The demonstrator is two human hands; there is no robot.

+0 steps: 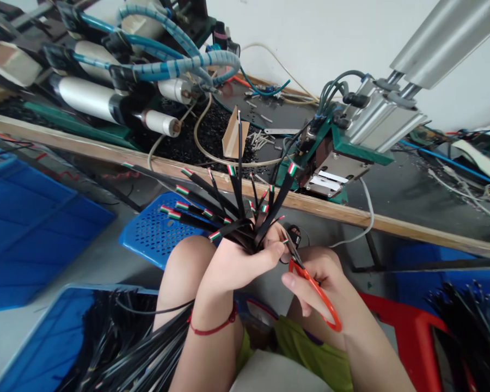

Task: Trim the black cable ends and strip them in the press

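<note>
Holding both forearms nearest, over green shorts, wearing a red bracelet on the left one. Grasping a fan of black cables with the left hand, mid-scene, with striped ends pointing mostly far. Gripping orange-handled scissors in the right hand, just right of them. Facing a wooden-edged workbench on the far side.

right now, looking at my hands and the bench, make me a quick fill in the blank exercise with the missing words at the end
The cables gripped in the left hand have outer jackets coloured ____.
The scissors are in the ____ hand.
The colour of the bracelet is ____.
The colour of the perforated stool is ____.

Missing words: black; right; red; blue
</note>
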